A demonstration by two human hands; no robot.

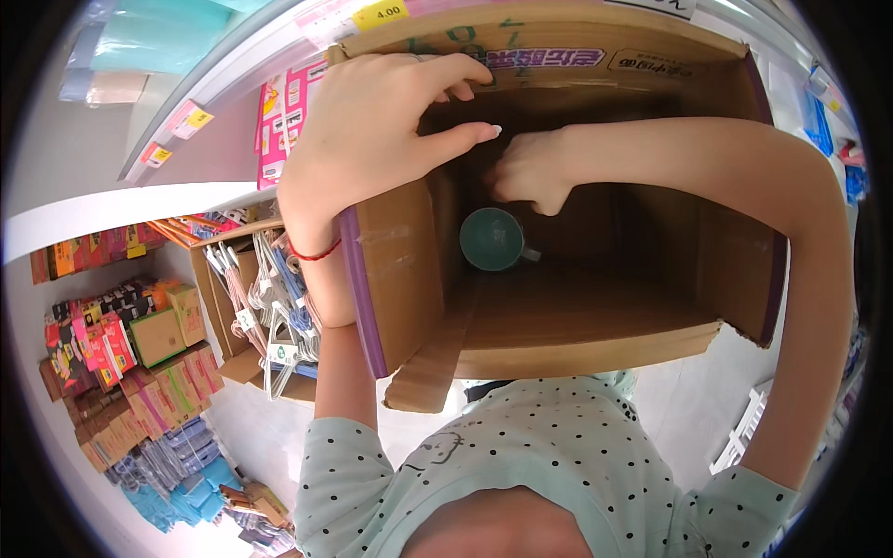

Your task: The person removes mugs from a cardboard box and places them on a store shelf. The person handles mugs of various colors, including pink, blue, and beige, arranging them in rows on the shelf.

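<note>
A brown cardboard box [577, 335] with purple edges faces me, its opening toward me. Inside it, near the left wall, sits a pale green mug [491, 239] with its handle to the lower right. My left hand [391, 121] lies across the box's upper left corner, thumb and fingers apart, the fingertips hanging over the opening and holding nothing I can see. From the right, my right hand [533, 172] reaches into the box just above the mug. Its fingers are curled, and shadow hides their tips and whatever they may hold.
Behind the box runs a shelf edge with price tags [379, 13]. On the left, an open carton of clothes hangers [279, 307] stands beside shelves of stacked packages [158, 335]. A white slatted item [741, 430] is low on the right.
</note>
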